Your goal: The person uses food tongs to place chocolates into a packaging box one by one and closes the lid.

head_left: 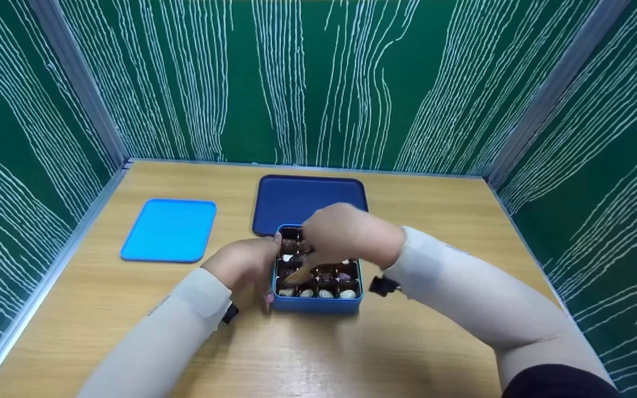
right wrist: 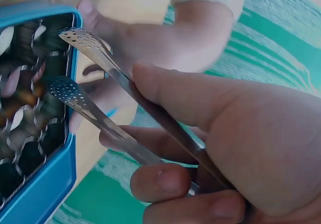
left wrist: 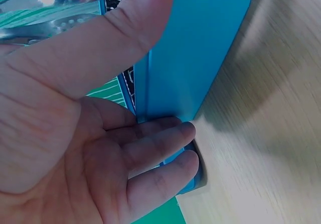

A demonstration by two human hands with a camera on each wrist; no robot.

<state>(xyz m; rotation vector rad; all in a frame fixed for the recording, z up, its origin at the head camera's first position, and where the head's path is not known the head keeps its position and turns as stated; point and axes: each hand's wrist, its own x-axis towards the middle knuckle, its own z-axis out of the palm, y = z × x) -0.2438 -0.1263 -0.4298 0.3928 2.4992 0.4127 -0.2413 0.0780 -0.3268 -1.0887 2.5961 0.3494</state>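
Note:
A blue box (head_left: 316, 305) stands on the table, its dark divided insert holding chocolates (head_left: 347, 294), some white and some brown. My left hand (head_left: 246, 262) grips the box's left side. Its thumb (left wrist: 135, 20) presses near one corner while its fingers (left wrist: 160, 148) curl round the other. Above the box, my right hand (head_left: 340, 232) holds metal tongs (right wrist: 67, 91) between thumb and fingers. The tongs' perforated tips are spread apart over the compartments near the box's left wall, with nothing between them. From the head view, this hand hides the box's far right part.
A dark blue flat tray or lid (head_left: 307, 199) lies right behind the box. Farther left is a bright blue flat square lid (head_left: 169, 229). The wooden table (head_left: 429, 221) is bounded by green panels (head_left: 235, 110) with white streaks at the back and both sides.

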